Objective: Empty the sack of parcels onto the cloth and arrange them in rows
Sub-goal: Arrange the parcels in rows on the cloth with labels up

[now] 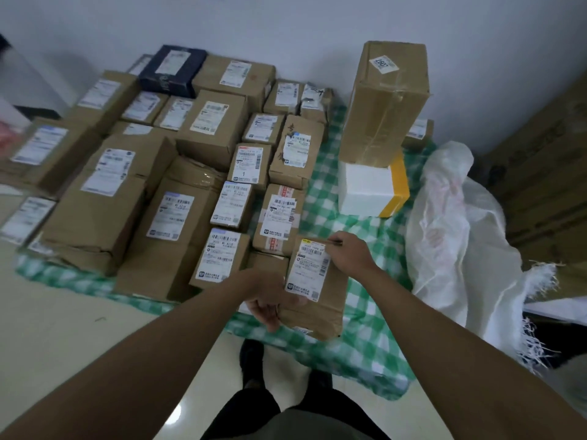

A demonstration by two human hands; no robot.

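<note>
Parcel (313,289) sitting lower centre of frame on checked cloth (365,344), closing out a row. Left hand (270,301) gripping near edge, right hand (347,254) pinching far corner. Looking stiff, light; taking by opposite edges. Sack (460,236) slumping right, contents hidden, probably emptied.
</note>
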